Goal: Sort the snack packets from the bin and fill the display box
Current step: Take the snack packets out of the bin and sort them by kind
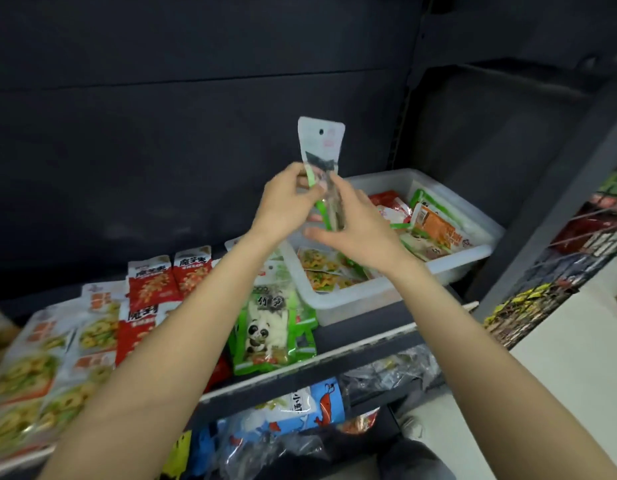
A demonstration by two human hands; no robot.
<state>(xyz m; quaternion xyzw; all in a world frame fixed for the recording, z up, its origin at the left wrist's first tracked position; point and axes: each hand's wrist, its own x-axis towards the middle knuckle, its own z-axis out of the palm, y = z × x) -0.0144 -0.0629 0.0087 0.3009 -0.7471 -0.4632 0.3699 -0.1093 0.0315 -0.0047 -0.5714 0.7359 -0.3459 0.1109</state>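
Both my hands hold green-and-white snack packets (320, 147) upright above the shelf, their white tops with a hang hole sticking up. My left hand (287, 202) pinches them from the left side. My right hand (355, 230) grips them from the right, fingers curled round the lower part. Just behind and to the right stands the white plastic bin (369, 299), with several mixed packets inside: orange, red, green and yellow ones. Below my left forearm lies a stack of green panda packets (265, 330) on the shelf.
Red packets (168, 278) and yellow-ring snack packets (26, 375) lie in rows on the dark shelf (369, 344) at the left. A lower shelf holds blue fish packets (317, 403). A wire rack (559, 271) of goods stands at the right.
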